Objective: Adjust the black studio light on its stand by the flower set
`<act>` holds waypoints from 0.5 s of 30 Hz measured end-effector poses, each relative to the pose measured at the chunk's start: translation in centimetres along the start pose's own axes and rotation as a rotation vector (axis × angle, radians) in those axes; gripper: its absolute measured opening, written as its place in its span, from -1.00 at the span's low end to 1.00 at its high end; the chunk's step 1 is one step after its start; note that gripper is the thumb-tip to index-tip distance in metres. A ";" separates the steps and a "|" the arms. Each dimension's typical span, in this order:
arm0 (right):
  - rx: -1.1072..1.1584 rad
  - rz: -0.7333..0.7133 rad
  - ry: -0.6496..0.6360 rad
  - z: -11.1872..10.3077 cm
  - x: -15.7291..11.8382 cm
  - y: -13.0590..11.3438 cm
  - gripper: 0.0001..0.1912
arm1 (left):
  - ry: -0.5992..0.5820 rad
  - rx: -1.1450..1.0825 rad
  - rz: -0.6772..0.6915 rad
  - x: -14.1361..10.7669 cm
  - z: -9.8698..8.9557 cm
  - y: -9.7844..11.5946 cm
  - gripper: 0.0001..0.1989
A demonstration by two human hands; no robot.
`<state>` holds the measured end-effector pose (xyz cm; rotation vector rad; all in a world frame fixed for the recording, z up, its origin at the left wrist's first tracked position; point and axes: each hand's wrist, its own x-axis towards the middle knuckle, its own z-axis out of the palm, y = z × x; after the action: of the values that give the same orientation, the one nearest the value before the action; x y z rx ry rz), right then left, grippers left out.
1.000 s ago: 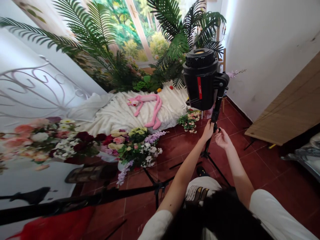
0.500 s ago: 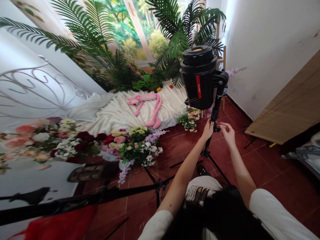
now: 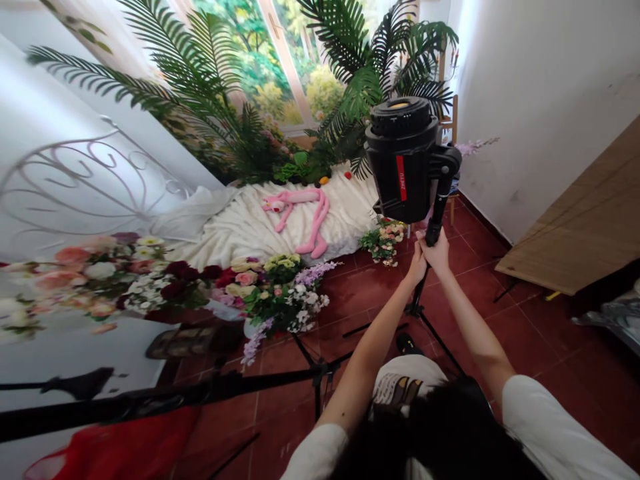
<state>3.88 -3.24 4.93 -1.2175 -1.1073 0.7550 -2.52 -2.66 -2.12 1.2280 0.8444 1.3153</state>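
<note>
Both my hands, left and right, clamp together on the light stand at one o'clock, beneath the black studio lamp; steady, vertical grip should keep the top-heavy head from swaying.

Both bare arms stretch forward, away from the body, and converge. The left hand and right hand meet side by side, fingers curled closed, right slightly higher.
</note>
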 end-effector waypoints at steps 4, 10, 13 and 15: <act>0.073 -0.071 -0.070 -0.2 0.6 0.0 -0.64 | 0.009 0.049 -0.016 -0.1 0.0 -0.2 -0.65; 0.063 -0.066 -0.262 -1.4 2.3 0.1 -0.68 | -0.006 0.079 -0.033 -0.2 0.1 0.1 -0.70; 0.082 -0.073 -0.199 -1.1 2.6 0.5 -0.72 | -0.014 0.108 -0.058 -0.2 0.3 0.3 -0.73; 0.082 -0.136 -0.134 -0.6 2.4 0.4 -0.74 | -0.002 0.130 -0.037 -0.3 0.4 0.3 -0.71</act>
<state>5.25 -1.17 5.12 -1.0241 -1.2440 0.7781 -2.26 -3.05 -1.78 1.3087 0.9594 1.2454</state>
